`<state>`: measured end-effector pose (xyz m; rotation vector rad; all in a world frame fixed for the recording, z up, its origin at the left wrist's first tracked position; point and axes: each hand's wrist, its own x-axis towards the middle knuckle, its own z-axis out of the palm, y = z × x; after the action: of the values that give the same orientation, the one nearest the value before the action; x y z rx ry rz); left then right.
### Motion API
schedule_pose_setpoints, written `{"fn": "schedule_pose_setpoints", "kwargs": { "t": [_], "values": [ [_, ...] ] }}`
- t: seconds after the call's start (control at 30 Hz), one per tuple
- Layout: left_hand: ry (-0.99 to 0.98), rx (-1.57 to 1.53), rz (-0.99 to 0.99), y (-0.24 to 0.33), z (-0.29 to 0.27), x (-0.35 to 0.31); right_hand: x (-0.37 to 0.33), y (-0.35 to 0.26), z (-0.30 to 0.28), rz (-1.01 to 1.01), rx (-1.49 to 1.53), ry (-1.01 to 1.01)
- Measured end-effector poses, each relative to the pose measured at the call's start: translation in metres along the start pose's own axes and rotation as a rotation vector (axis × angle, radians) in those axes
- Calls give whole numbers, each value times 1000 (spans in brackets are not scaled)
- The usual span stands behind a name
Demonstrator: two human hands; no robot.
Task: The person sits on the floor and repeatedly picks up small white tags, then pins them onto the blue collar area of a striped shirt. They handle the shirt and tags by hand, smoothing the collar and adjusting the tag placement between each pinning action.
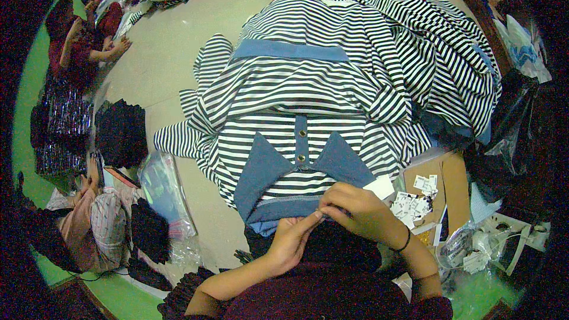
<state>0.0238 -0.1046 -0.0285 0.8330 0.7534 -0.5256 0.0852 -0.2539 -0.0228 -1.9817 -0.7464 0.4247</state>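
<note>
A black-and-white striped shirt (255, 124) with a blue denim collar (267, 163) lies flat in front of me, collar toward me. Two round metal buttons sit on its blue placket (301, 136). My left hand (290, 238) and my right hand (358, 208) meet just below the collar, fingertips pinched together. Whatever small thing lies between the fingers is too hidden to name. A blank white tag (380, 187) shows beside my right hand; whether that hand holds it I cannot tell.
More striped shirts (427, 53) are heaped at the far right. A cardboard box (453, 192) with loose white tags (412, 206) stands at my right, near clear plastic wrapping (462, 246). Black folded cloth (120, 133) and a plastic-wrapped packet (166, 192) lie left. Other people (77, 53) sit farther left.
</note>
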Motion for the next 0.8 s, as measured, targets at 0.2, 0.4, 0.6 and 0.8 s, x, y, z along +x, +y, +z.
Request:
{"fn": "schedule_pose_setpoints", "kwargs": {
  "t": [0.2, 0.4, 0.6, 0.8],
  "values": [
    [46, 66, -128, 7, -2, -1, 2, 1, 3, 37, -29, -41],
    [3, 76, 31, 1, 1, -1, 6, 6, -2, -13, -28, -126],
    [-2, 141, 84, -8, -9, 6, 7, -8, 2, -63, -285, -163],
    [59, 247, 146, -13, -16, 8, 6, -18, 13, -105, -479, -162]
  ]
}}
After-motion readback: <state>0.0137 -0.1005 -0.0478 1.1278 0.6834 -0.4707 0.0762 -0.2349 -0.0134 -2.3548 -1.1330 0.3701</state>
